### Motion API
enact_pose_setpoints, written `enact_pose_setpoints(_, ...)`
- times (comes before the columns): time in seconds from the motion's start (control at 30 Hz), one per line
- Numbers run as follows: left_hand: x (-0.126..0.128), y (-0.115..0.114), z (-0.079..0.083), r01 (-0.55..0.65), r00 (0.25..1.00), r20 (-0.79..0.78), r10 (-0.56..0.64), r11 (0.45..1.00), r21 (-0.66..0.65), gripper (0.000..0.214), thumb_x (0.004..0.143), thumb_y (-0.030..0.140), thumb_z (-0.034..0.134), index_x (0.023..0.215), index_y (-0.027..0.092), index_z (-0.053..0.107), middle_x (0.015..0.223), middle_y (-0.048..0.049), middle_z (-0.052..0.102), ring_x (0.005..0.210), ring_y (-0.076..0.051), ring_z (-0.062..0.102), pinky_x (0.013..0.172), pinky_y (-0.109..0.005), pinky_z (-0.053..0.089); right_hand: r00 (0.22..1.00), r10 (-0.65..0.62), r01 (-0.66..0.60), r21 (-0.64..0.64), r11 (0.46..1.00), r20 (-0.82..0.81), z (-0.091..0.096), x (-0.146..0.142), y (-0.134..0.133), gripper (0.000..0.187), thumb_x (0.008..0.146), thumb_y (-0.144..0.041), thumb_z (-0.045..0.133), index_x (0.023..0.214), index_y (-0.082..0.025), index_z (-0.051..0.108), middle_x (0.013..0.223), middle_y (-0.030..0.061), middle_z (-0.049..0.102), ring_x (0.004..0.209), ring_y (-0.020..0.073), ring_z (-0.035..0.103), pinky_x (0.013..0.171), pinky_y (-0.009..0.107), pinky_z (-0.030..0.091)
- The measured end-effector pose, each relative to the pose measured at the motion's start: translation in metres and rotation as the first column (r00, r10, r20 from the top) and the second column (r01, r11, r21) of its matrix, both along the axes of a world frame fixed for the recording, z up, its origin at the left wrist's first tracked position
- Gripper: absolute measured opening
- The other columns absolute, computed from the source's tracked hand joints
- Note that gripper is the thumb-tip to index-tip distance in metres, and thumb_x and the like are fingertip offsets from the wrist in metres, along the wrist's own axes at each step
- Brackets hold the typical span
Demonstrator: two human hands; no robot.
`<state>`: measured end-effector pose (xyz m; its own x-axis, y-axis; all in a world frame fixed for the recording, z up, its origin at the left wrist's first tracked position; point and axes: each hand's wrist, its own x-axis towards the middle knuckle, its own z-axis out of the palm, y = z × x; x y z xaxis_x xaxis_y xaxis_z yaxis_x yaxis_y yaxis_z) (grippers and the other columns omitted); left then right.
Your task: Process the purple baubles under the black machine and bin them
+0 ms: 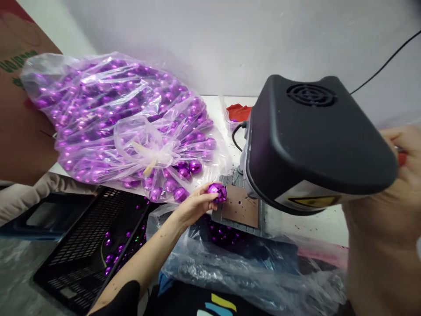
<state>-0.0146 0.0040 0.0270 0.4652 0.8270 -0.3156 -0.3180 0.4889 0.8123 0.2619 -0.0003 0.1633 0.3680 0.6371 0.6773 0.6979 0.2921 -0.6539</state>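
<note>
My left hand (197, 202) pinches a shiny purple faceted ball (217, 192) at the left edge of a brown board with a small hole (241, 208). The board lies on the grey metal base (262, 221) of a bench drill press (322, 131) with a black cover, which hides its spindle and bit. My right hand (404, 166) is at the right side of the machine, blurred and partly behind the cover. Its fingers curl round a handle with a bit of red (401, 157) showing.
A tied clear bag of purple balls (131, 118) fills the table's left. Loose balls (194, 166) lie by it. Below are a black crate (79, 219) with some balls and clear plastic sheeting (204, 259) across my lap. A cardboard box (26, 131) stands left, a red cloth (239, 112) behind.
</note>
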Motion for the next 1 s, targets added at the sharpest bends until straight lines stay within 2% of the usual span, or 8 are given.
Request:
enact_pose_setpoints(0.07, 0.008, -0.007, -0.004, 0.03, 0.991, 0.136, -0.017, 0.995, -0.095, 0.045, 0.078, 0.043, 0.08, 0.113, 0.018, 0.067, 0.1, -0.0079, 0.068, 0.084, -0.016, 0.066, 0.065, -0.022, 0.049, 0.998, 0.034, -0.033, 0.012, 0.999, -0.061, 0.003, -0.003, 0.001, 0.035, 0.089, -0.042, 0.06, 0.076, -0.009, 0.058, 0.065, -0.0002, 0.042, 0.063, -0.0007, 0.038, 0.059, 0.016, 0.027)
enact_pose_setpoints(0.13, 0.017, -0.009, -0.01, 0.021, 0.991, 0.132, -0.007, 0.994, -0.105, 0.044, 0.079, 0.049, 0.078, 0.107, 0.016, 0.068, 0.093, -0.0069, 0.067, 0.08, -0.016, 0.066, 0.063, -0.022, 0.05, 0.994, 0.069, -0.068, 0.019, 0.998, -0.089, 0.005, -0.004, 0.001, 0.036, 0.088, -0.042, 0.061, 0.074, -0.009, 0.058, 0.066, -0.0003, 0.043, 0.064, -0.001, 0.038, 0.06, 0.016, 0.029)
enact_pose_setpoints(0.3, 0.035, -0.005, -0.027, -0.077, 0.974, -0.194, 0.115, 0.978, 0.196, 0.05, 0.078, 0.046, 0.08, 0.115, 0.017, 0.065, 0.101, -0.0051, 0.069, 0.09, -0.018, 0.065, 0.075, -0.027, 0.053, 0.991, 0.104, -0.103, 0.015, 0.995, -0.083, 0.007, -0.003, 0.001, 0.039, 0.089, -0.043, 0.06, 0.074, -0.008, 0.057, 0.065, -0.0012, 0.04, 0.064, -0.0028, 0.036, 0.058, 0.013, 0.027)
enact_pose_setpoints(0.47, 0.047, -0.007, -0.042, 0.09, 0.871, -0.452, 0.191, 0.843, 0.531, 0.046, 0.087, 0.04, 0.073, 0.125, 0.018, 0.063, 0.127, -0.0103, 0.067, 0.119, -0.027, 0.061, 0.107, -0.043, 0.045, 0.989, 0.115, -0.116, -0.004, 0.993, -0.097, 0.009, -0.006, 0.0, 0.048, 0.09, -0.053, 0.056, 0.076, -0.007, 0.057, 0.063, -0.0017, 0.032, 0.062, -0.0035, 0.03, 0.055, 0.011, 0.022)
enact_pose_setpoints(0.67, 0.061, -0.011, -0.049, 0.269, 0.781, -0.565, 0.265, 0.674, 0.688, 0.043, 0.09, 0.04, 0.068, 0.128, 0.021, 0.06, 0.126, -0.01, 0.068, 0.115, -0.028, 0.061, 0.104, -0.047, 0.047, 0.992, 0.094, -0.094, -0.002, 0.996, -0.088, 0.009, -0.008, -0.001, 0.054, 0.09, -0.058, 0.054, 0.074, -0.007, 0.055, 0.064, -0.0013, 0.034, 0.062, -0.0045, 0.03, 0.054, 0.011, 0.022)
enact_pose_setpoints(0.8, 0.065, -0.009, -0.043, 0.381, 0.713, -0.636, 0.294, 0.6, 0.704, 0.033, 0.09, 0.037, 0.067, 0.119, 0.022, 0.064, 0.117, -0.0099, 0.07, 0.113, -0.029, 0.062, 0.103, -0.047, 0.049, 0.991, 0.102, -0.104, -0.012, 0.995, -0.087, 0.009, -0.007, -0.002, 0.05, 0.091, -0.055, 0.052, 0.076, -0.007, 0.056, 0.065, -0.0009, 0.034, 0.063, -0.0043, 0.031, 0.055, 0.011, 0.023)
enact_pose_setpoints(0.9, 0.07, -0.006, -0.037, 0.435, 0.677, -0.679, 0.284, 0.59, 0.68, 0.033, 0.086, 0.035, 0.071, 0.117, 0.024, 0.065, 0.12, -0.0094, 0.069, 0.116, -0.03, 0.06, 0.103, -0.047, 0.049, 0.991, 0.108, -0.111, -0.021, 0.994, -0.082, 0.01, -0.006, -0.003, 0.048, 0.092, -0.054, 0.052, 0.077, -0.008, 0.056, 0.065, -0.0009, 0.033, 0.063, -0.0042, 0.031, 0.055, 0.011, 0.023)
enact_pose_setpoints(1.0, 0.075, -0.006, -0.035, 0.415, 0.673, -0.692, 0.261, 0.641, 0.645, 0.04, 0.083, 0.036, 0.072, 0.12, 0.024, 0.064, 0.124, -0.0089, 0.067, 0.12, -0.03, 0.058, 0.106, -0.048, 0.047, 0.991, 0.105, -0.108, -0.027, 0.994, -0.077, 0.01, -0.005, -0.004, 0.048, 0.091, -0.055, 0.052, 0.078, -0.009, 0.058, 0.065, -0.0009, 0.032, 0.063, -0.004, 0.029, 0.055, 0.011, 0.021)
